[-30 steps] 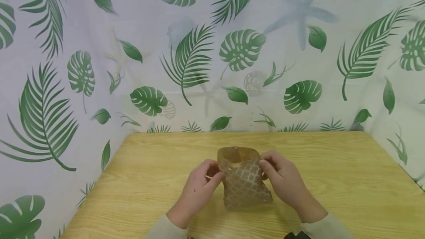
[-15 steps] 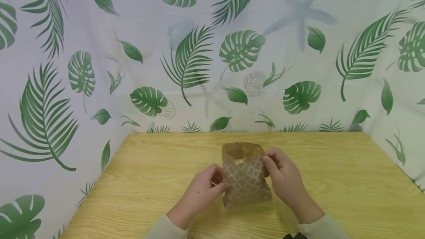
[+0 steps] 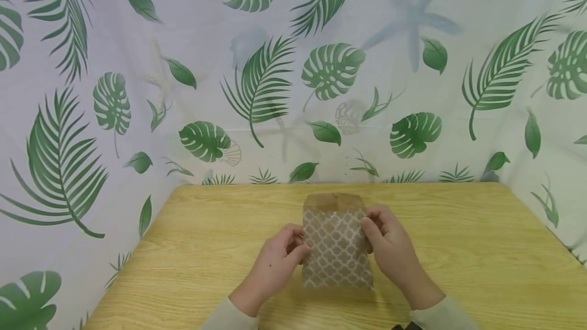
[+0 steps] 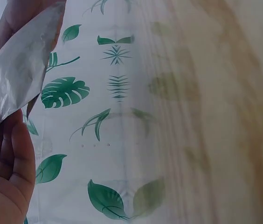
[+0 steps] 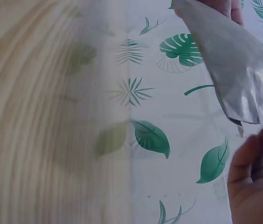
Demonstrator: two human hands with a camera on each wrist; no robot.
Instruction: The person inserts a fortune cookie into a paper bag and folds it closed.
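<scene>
I'm pinching the patterned bag by opposite sides, right hand sitting nearer its top than left hand. Long axis is running between them; tilt's unclear.

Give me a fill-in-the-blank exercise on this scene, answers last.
1. The left hand holds the left side of the bag, the right hand its ____ side.
2. The bag's lattice print is ____.
3. In the head view, the plain brown strip lies at the bag's ____.
4. The leaves on the backdrop are ____.
Missing words: right; white; top; green.
</scene>
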